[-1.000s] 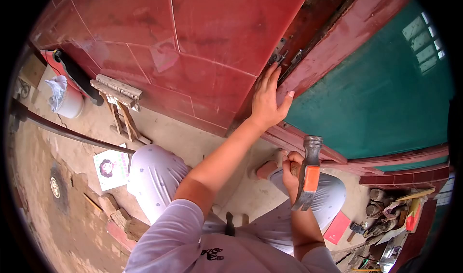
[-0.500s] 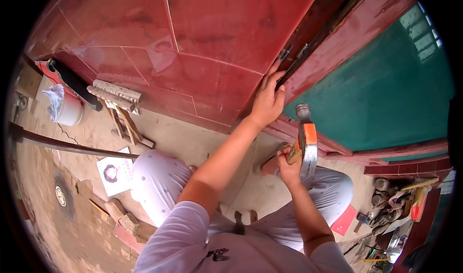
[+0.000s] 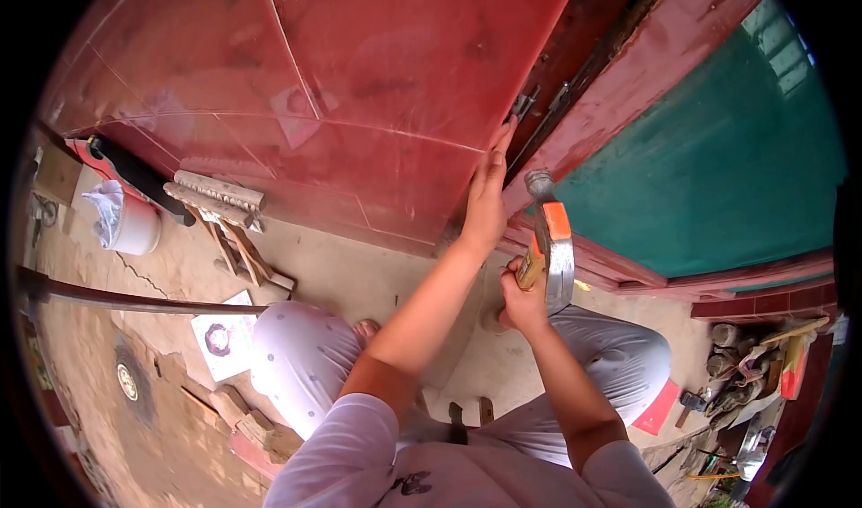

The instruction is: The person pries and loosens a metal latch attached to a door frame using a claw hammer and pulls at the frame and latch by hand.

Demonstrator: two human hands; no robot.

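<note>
My left hand (image 3: 486, 205) reaches up to the edge of the red tiled wall (image 3: 386, 50). Its fingers lie stretched along that edge, just beneath a small metal fitting (image 3: 525, 102) in the gap beside the door frame. Whether the fingertips touch the fitting, I cannot tell. Wrapped round a hammer (image 3: 558, 230) is my right hand (image 3: 523, 297), closed on its handle. The hammer points upward, its striking face near the pinkish-red frame (image 3: 620, 95) of a green panel (image 3: 700, 158).
A wooden stool (image 3: 229, 225) and a white bucket (image 3: 135, 221) stand at left. A printed sheet (image 3: 223, 336) and wood blocks (image 3: 242, 414) lie on the floor. Wood pieces and tools (image 3: 741, 364) are piled at right, by a red paper (image 3: 658, 407).
My left hand has slid slightly down and left, its fingers straighter and the thumb less spread. The hammer in my right hand has shifted left and a little up. The view has tilted slightly.
</note>
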